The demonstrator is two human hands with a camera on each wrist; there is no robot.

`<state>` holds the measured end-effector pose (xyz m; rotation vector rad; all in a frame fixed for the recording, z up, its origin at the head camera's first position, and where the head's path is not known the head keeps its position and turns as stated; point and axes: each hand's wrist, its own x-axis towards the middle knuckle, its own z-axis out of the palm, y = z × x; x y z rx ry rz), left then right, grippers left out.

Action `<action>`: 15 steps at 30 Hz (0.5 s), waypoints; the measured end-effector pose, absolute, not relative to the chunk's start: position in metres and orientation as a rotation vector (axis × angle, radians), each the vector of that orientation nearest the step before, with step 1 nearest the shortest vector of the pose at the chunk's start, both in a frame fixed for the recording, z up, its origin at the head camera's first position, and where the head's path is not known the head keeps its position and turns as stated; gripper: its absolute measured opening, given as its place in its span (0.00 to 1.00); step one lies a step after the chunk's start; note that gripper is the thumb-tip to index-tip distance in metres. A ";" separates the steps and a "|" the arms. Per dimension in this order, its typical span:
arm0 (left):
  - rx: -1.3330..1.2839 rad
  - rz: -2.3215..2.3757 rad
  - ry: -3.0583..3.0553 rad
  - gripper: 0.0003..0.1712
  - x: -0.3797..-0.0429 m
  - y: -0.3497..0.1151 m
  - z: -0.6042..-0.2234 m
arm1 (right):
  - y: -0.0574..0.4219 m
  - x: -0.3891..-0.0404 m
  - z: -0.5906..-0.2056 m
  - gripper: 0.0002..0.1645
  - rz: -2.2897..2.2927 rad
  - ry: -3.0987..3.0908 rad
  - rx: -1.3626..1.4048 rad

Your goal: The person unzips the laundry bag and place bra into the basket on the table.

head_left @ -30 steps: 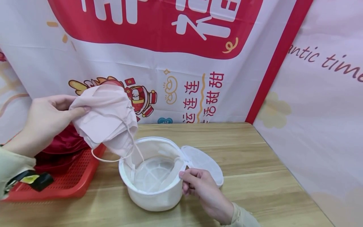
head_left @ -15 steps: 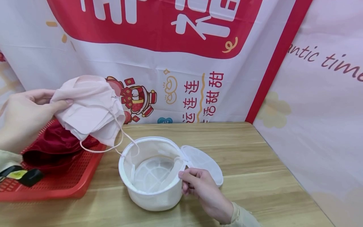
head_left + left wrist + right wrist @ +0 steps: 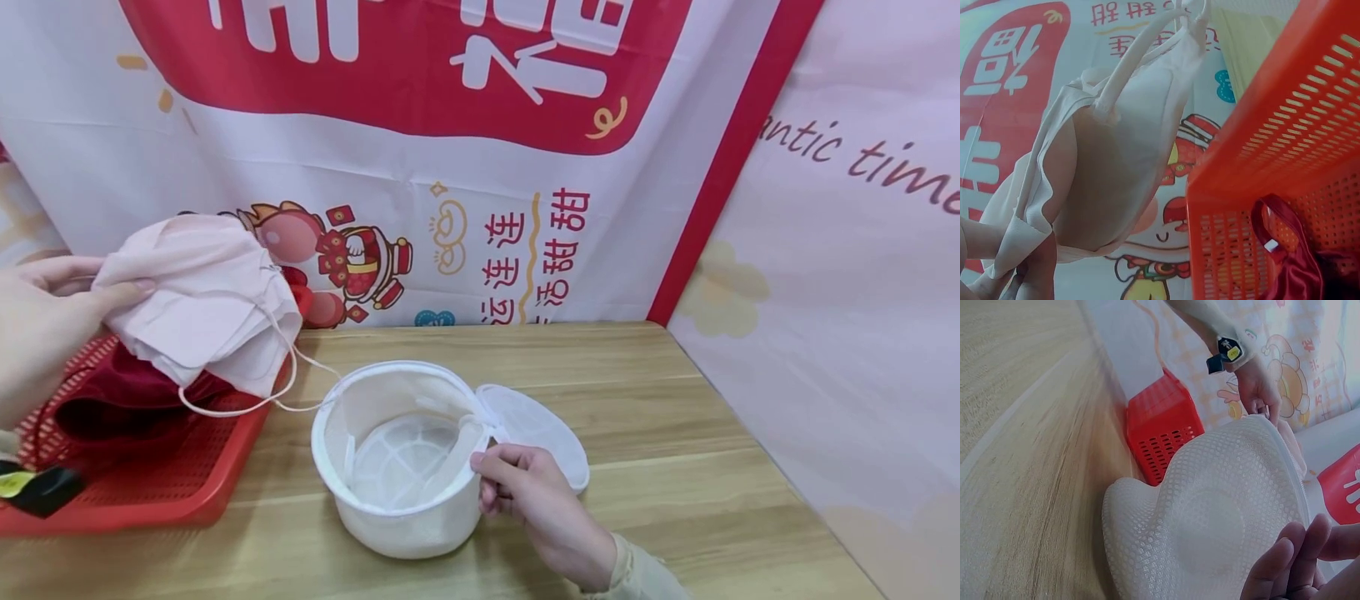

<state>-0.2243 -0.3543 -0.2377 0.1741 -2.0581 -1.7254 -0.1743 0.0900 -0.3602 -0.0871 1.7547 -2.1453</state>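
Observation:
My left hand pinches a pale pink bra by its edge, over the red basket's far side. The left wrist view shows a hollow cup of it and a strap. In the head view, its thin straps hang toward the left rim of a round white mesh laundry bag; whether they touch is unclear. My right hand pinches that bag's right rim between thumb and fingers. The bag stands upright with its lid folded back to the right. Its mesh shows close up in the right wrist view.
A red perforated plastic basket stands at the left, with a dark red satin garment in it. The wooden tabletop ends at a printed backdrop behind and a pale wall panel on the right.
My left hand has carried the bra leftward, away from the mesh bag and over the basket. The straps have come out of the bag's mouth. My right hand and the bag have stayed in place.

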 end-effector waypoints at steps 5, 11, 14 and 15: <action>0.170 -1.820 -1.952 0.16 -0.226 -0.371 -0.247 | 0.089 -0.174 -0.360 0.08 -2.145 1.758 -0.085; 0.230 -1.798 -1.979 0.16 -0.233 -0.395 -0.261 | 0.087 -0.174 -0.359 0.08 -2.138 1.763 -0.085; 0.269 -1.824 -1.948 0.17 -0.233 -0.398 -0.265 | 0.087 -0.174 -0.360 0.08 -2.137 1.766 -0.081; 0.296 -1.827 -1.945 0.17 -0.232 -0.398 -0.264 | 0.087 -0.174 -0.360 0.08 -2.137 1.766 -0.081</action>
